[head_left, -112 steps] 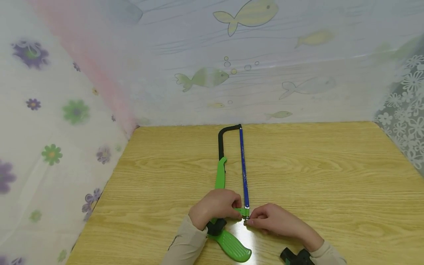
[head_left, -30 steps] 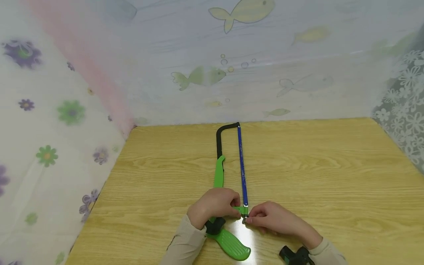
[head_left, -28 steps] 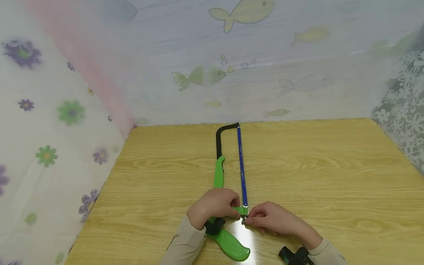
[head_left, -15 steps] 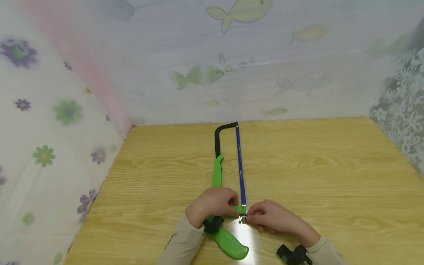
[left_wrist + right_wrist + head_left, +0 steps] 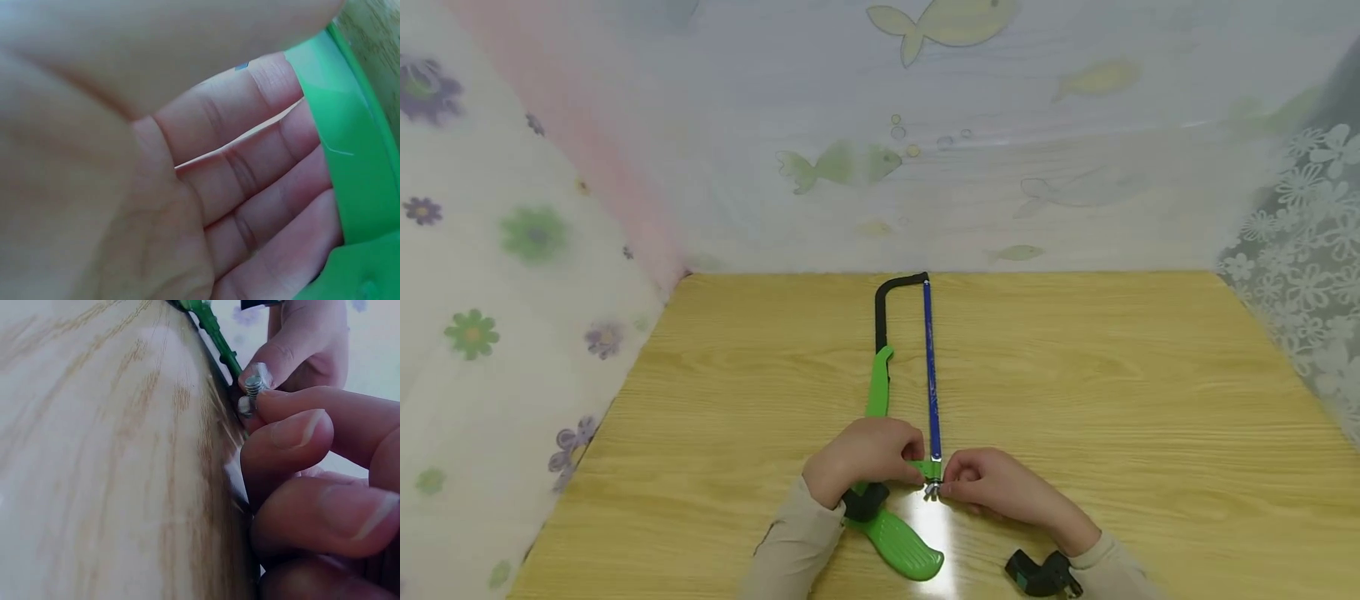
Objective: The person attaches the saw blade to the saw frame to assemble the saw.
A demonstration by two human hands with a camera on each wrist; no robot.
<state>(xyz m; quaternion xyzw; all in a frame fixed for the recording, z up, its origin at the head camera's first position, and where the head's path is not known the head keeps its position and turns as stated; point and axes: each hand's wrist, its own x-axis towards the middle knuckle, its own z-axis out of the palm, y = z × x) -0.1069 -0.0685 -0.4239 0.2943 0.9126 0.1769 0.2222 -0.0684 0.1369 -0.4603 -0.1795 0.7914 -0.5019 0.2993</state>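
A hacksaw with a green-and-black frame [image 5: 878, 385] lies on the table, its blue blade [image 5: 932, 367] on the right side and its ribbed green handle [image 5: 904, 546] toward me. My left hand [image 5: 868, 450] holds the green frame near the handle; in the left wrist view its fingers [image 5: 250, 156] bend against the green part. At the blade's near end sits a metal wing nut [image 5: 932, 492], on a threaded bolt seen up close in the right wrist view. My right hand [image 5: 1007, 487] pinches this wing nut at the fingertips; the thumb's contact is partly hidden.
The wood-grain table [image 5: 1075, 375] runs back to a fish-printed curtain [image 5: 1075, 167]. A flower-printed sheet [image 5: 512, 292] hangs at the left, a lacy one [image 5: 1307, 258] at the right. Black wrist-worn devices [image 5: 1041, 573] sit at both wrists.
The wing nut's wings have turned and now show spread out. Both hands stay at the same spots on the hacksaw. The whole head view has shifted, so everything appears farther left.
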